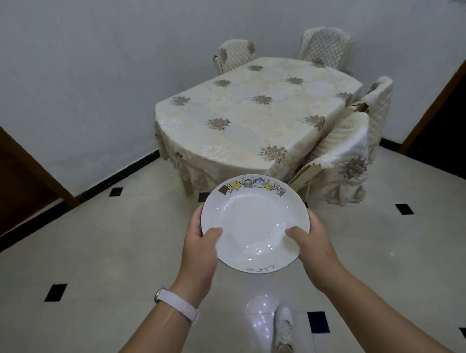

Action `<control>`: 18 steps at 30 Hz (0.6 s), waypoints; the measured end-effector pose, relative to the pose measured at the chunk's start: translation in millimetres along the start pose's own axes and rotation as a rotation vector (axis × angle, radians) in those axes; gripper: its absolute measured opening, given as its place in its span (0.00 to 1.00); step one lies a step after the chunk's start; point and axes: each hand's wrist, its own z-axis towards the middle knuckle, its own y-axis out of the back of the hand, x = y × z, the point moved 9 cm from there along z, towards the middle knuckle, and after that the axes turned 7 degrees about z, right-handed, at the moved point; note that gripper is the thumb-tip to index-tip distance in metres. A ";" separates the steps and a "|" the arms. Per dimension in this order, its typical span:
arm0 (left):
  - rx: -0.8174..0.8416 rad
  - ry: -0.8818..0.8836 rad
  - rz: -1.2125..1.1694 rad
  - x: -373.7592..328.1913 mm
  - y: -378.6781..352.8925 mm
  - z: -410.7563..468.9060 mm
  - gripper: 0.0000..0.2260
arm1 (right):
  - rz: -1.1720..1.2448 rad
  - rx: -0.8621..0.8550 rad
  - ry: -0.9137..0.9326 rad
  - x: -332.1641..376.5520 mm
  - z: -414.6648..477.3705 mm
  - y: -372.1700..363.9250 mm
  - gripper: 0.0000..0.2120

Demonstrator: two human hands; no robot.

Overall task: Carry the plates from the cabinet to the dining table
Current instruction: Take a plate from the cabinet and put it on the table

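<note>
I hold a white deep plate (253, 215) level in front of me, above the floor; small coloured drawings run along its far rim. My left hand (200, 247) grips its left edge, thumb on top. On the right edge sits my right hand (313, 246), thumb also on the rim. The dining table (250, 117) stands a few steps ahead, covered with a cream cloth printed with brown flowers. Nothing lies on its top. The cabinet is out of view.
Covered chairs surround the table: two at the far side (234, 56) (325, 45) and two on the right (343, 155) (378, 106). Dark wooden door frames stand at the left (20, 169) and right (442, 100). My white shoe (282, 331) is on the pale tiled floor.
</note>
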 end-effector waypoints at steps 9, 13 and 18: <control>0.007 -0.001 0.050 -23.4 -101.6 130.0 0.25 | 0.037 -0.012 -0.030 35.8 151.0 61.3 0.22; 0.016 -0.060 0.067 -40.9 -139.5 171.3 0.25 | -0.005 0.027 0.001 62.3 205.6 79.2 0.24; -0.032 -0.049 0.041 -44.8 -153.6 206.5 0.26 | -0.009 0.031 -0.006 75.3 253.3 81.3 0.22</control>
